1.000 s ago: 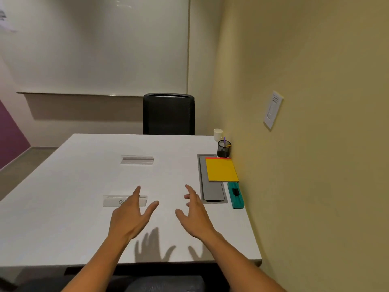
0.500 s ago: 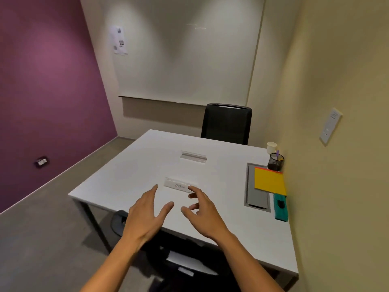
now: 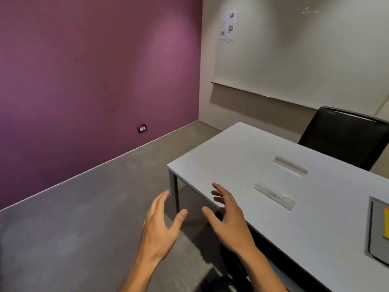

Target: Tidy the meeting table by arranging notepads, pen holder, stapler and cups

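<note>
As the view has swung left toward the purple wall | both hands, left [image 3: 160, 226] and right [image 3: 228, 222], hover empty with loose open grip at the counter [image 3: 242, 157] corner | only the yellow notepad [image 3: 386, 223] edge shows far right | tidying looks done.

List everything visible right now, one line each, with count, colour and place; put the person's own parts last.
table: one, white, right half of view.
name plates: two, clear acrylic, on the table, one nearer with writing, one farther.
cable hatch: one, grey, set in the table at the right edge of view.
notepad: one, yellow, only a sliver showing, on the hatch.
office chair: one, black, behind the table.
whiteboard: one, white, back wall.
papers: a few, white, pinned left of the whiteboard.
wall socket: one, black, low on the purple wall.
left hand: open, over the floor.
right hand: open, over the table's near corner.
</note>
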Tool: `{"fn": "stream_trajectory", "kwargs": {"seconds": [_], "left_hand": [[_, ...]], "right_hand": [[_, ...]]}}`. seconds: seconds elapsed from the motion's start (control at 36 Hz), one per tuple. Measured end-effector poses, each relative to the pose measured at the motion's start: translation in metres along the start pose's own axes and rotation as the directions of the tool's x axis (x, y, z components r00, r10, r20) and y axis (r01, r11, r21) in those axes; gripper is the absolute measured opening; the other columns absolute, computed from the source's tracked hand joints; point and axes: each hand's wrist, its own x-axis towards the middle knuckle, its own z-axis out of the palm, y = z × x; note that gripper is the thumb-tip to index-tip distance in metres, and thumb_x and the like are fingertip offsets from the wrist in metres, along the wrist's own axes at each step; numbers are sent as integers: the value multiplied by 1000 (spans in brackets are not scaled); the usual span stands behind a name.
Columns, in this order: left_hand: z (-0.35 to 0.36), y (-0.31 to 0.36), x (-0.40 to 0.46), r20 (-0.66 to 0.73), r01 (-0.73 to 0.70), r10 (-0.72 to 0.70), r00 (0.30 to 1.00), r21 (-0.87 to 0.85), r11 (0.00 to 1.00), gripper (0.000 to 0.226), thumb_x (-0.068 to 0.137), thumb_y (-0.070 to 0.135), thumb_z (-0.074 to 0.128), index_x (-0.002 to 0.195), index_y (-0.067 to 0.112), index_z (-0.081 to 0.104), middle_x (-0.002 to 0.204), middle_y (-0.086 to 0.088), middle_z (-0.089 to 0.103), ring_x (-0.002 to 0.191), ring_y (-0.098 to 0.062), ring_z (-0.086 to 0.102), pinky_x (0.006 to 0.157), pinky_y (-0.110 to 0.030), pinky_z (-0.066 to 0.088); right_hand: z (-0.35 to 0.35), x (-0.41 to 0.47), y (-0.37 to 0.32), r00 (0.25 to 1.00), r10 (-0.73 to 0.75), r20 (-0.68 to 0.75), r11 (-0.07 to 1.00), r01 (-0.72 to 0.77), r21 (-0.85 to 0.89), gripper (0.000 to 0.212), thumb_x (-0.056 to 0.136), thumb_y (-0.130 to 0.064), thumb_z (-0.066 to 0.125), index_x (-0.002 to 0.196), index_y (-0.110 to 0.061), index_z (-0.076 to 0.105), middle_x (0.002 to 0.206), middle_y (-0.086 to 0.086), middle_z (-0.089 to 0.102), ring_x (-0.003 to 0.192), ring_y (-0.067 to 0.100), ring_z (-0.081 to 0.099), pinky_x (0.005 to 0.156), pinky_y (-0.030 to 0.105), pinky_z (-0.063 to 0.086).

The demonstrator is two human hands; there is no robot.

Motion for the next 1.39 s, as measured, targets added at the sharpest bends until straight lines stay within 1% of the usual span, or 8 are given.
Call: {"fn": "stream_trajectory", "kwargs": {"seconds": [0.28, 0.61, 0.81, 0.92, 1.03, 1.17, 1.28, 1.39], "left_hand": [[-121, -111, 67, -168, 174, -172, 971, -4, 985, 79, 82, 60, 56, 150, 24, 39, 153, 9, 39, 140, -9, 37, 115, -32, 33], [-162, -190, 168, -187, 296, -300, 935, -52, 954, 79, 82, 52, 59, 151, 21, 36, 150, 6, 40, 138, -3, 36, 113, -18, 23], [-178, -235, 270, -206, 316, -312, 927, -12, 949, 82, 85, 51, 58, 156, 27, 24, 159, 5, 29, 143, -3, 28, 117, -25, 22], [-183, -246, 341, -234, 341, -331, 914, 1, 940, 78, 91, 41, 65, 156, 32, 23, 161, 4, 27, 141, 2, 24, 116, -21, 18], [-192, -249, 411, -215, 329, -310, 926, 58, 942, 81, 92, 49, 60, 158, 29, 17, 164, 4, 21, 148, -11, 24, 120, -36, 26], [-206, -262, 491, -240, 310, -289, 927, 53, 949, 83, 88, 62, 51, 157, 30, 19, 162, 8, 22, 145, -3, 20, 121, -41, 26], [-212, -288, 551, -226, 340, -317, 921, 71, 938, 81, 90, 65, 51, 157, 35, 16, 163, 10, 21, 148, -11, 22, 121, -48, 27], [-219, -325, 615, -215, 352, -334, 918, 51, 935, 87, 88, 65, 52, 158, 33, 12, 164, 9, 21, 150, -11, 21, 122, -47, 25]], "right_hand": [[129, 86, -32, 992, -34, 125, 999, 34, 4, 70, 76, -77, 61, 139, -66, 32, 133, -42, 44, 125, -17, 44, 98, 16, 39], [234, 209, -31, 964, 5, 265, 998, 11, -57, 64, 90, -54, 65, 142, -58, 27, 140, -26, 40, 117, -20, 41, 104, 27, 37], [295, 322, -8, 943, -16, 333, 1000, 9, 23, 71, 86, -59, 63, 148, -48, 32, 146, -17, 45, 131, -2, 45, 109, 32, 40], [320, 397, -3, 946, -24, 322, 999, 9, 49, 62, 82, -64, 62, 137, -63, 32, 140, -26, 47, 128, -9, 44, 107, 28, 39], [337, 465, -7, 952, -52, 303, 998, 44, 33, 60, 83, -66, 60, 136, -64, 32, 136, -38, 43, 127, -18, 40, 101, 19, 34], [363, 544, -17, 951, -88, 295, 996, 77, 49, 69, 83, -64, 59, 146, -42, 38, 138, -28, 47, 130, -16, 38, 108, 25, 34], [389, 603, -15, 948, -91, 306, 996, 82, 41, 62, 88, -51, 66, 143, -49, 37, 139, -29, 47, 132, -13, 40, 110, 25, 33], [419, 661, -8, 948, -97, 304, 995, 103, -2, 64, 86, -63, 60, 144, -53, 33, 141, -27, 46, 135, -7, 40, 109, 26, 33]]}}
